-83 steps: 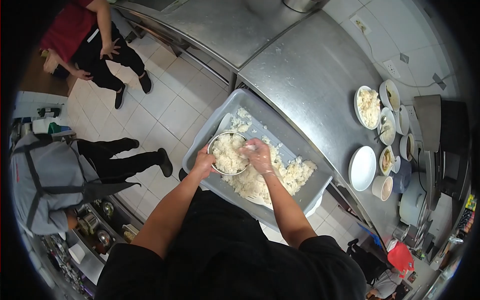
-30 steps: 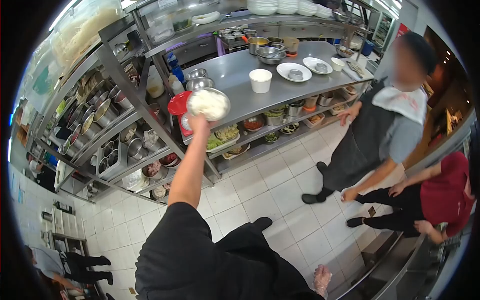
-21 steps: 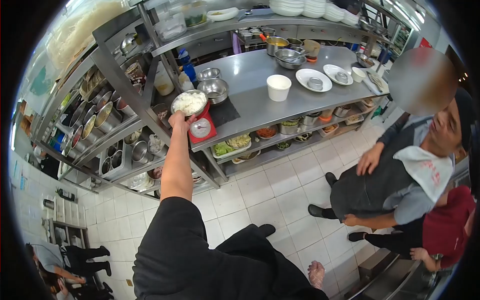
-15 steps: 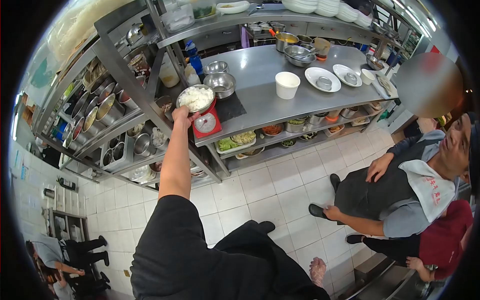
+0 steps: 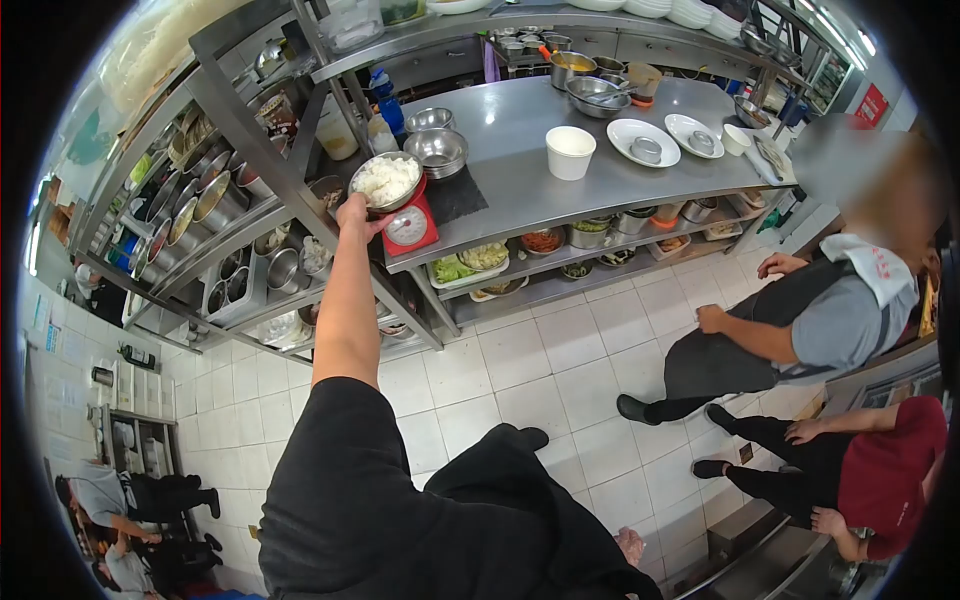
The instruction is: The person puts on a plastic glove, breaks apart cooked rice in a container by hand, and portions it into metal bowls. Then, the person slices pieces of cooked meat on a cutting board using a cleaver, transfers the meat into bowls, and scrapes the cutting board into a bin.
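Gripping the rice bowl (image 5: 397,205) with the left hand (image 5: 358,214), now off the tub and at the red scale (image 5: 408,228), apparently past scooping; can't tell right hand's (image 5: 630,546) grip

We can read no text: markings on the dial (image 5: 406,226) of the red scale (image 5: 427,216), red lettering on the white cloth (image 5: 868,258) well right of the scale, and pale print on the red sign (image 5: 871,104) farther back on that side are too small or blurred.
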